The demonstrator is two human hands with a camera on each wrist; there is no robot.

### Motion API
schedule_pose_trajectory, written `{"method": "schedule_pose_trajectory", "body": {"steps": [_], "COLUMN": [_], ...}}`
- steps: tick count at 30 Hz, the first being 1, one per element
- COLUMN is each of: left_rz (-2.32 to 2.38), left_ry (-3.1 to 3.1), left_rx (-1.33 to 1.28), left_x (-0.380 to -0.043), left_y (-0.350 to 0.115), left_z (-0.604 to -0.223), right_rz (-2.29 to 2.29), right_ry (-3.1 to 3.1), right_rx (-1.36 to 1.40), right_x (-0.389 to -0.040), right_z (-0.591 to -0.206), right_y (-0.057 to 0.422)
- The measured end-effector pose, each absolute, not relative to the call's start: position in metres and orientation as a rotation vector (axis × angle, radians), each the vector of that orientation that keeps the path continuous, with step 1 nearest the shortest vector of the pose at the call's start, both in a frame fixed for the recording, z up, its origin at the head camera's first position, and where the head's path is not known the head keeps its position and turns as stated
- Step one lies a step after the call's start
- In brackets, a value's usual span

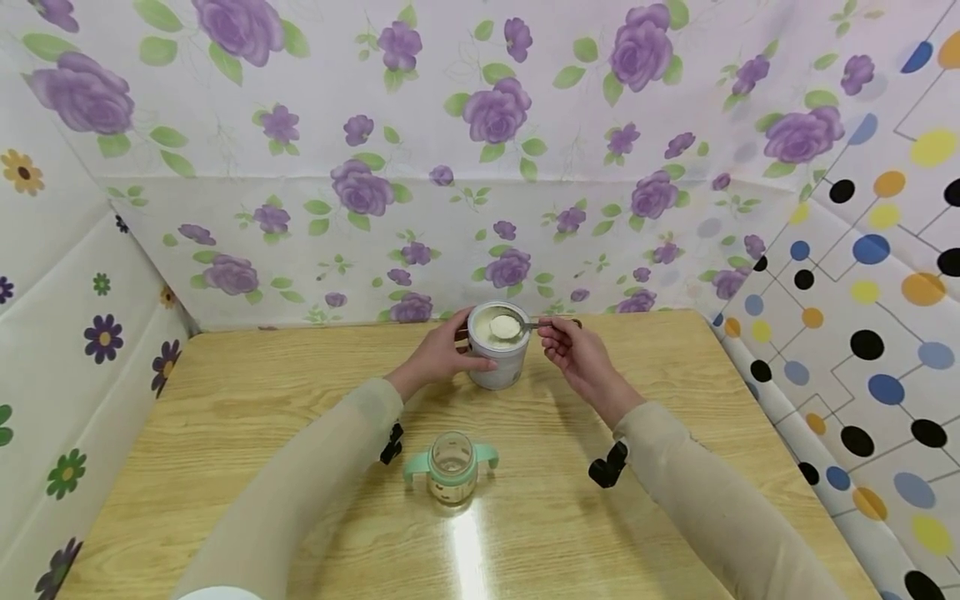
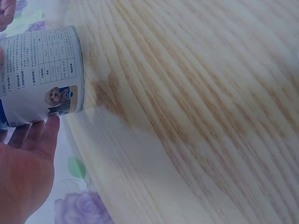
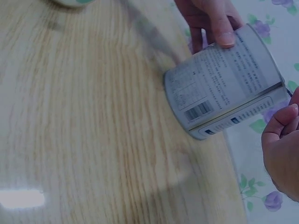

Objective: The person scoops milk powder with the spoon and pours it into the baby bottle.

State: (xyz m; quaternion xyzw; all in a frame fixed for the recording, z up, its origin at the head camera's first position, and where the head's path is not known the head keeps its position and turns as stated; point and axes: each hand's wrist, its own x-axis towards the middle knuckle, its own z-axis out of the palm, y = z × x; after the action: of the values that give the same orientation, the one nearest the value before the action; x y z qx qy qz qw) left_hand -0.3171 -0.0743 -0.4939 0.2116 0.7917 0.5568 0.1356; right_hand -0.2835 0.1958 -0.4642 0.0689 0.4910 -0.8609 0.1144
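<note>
An open tin can (image 1: 498, 373) with a printed label stands near the table's back edge, pale powder showing inside. My left hand (image 1: 441, 350) grips its left side, the thumb across the front and the fingers behind; the right wrist view shows that thumb on the label. Between thumb and fingers, my right hand (image 1: 573, 354) pinches the dark handle of a spoon (image 1: 542, 324). The spoon's bowl is over the can's mouth, heaped with pale powder (image 1: 505, 327). In the left wrist view the can (image 2: 42, 77) shows a dog picture, with my left fingers against it.
Closer to me stands a lidless clear baby bottle (image 1: 452, 479) with two mint-green handles, below the can. Wood-grain table (image 1: 285, 392) lies under everything. A flowered sheet (image 1: 465, 225) hangs right behind the can, and patterned sheets border both sides.
</note>
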Motion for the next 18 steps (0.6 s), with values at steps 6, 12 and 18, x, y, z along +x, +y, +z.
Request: {"method": "schedule_pose_trajectory", "body": {"steps": [6,12,18], "left_rz": [1.611,1.610,1.618], "left_ry": [2.301,2.300,2.288], "left_rx": [0.614,0.618,0.613], "left_x": [-0.3158,-0.3174,-0.3168], "left_y": [-0.0757,-0.0766,-0.0759], "left_z": [-0.4936,-0.4945,-0.4937], "right_rz": [-2.572,-2.573,-2.543], "right_ry": [1.363,1.338,1.377], "right_rx": [0.258,0.300,0.314], "right_x": [-0.2866,-0.2907,-0.2913], "right_z": [-0.4637,-0.4620,-0.4619], "right_y": [0.1953,0.1950,0.1934]}}
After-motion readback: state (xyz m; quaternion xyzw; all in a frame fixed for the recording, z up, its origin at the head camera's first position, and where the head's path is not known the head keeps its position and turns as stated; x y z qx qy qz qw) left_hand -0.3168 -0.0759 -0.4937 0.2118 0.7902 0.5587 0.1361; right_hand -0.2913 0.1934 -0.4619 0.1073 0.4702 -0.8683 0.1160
